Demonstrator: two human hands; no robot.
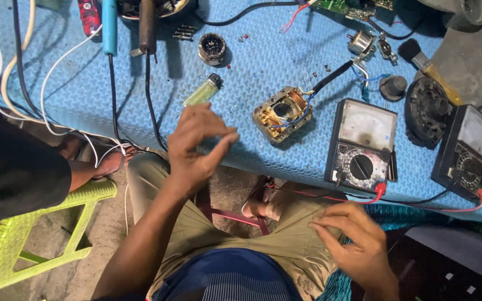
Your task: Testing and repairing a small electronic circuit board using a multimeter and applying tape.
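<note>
My left hand (196, 146) hovers over the near edge of the blue mat (274, 61), thumb and fingers pinched together; I cannot tell whether anything small sits between them. A green lighter (203, 91) lies just beyond it. My right hand (358, 245) rests on my khaki trouser leg, fingers curled against the cloth. A brass-coloured motor part with black and blue wires (283, 111) lies right of my left hand.
Two analogue meters (362, 145) (468, 150) with red leads sit at the right. A soldering iron (109, 25), a round metal part (212, 48), a brush (428, 67) and a circuit board (341, 5) lie farther back. Another person sits left, by a green stool (34, 234).
</note>
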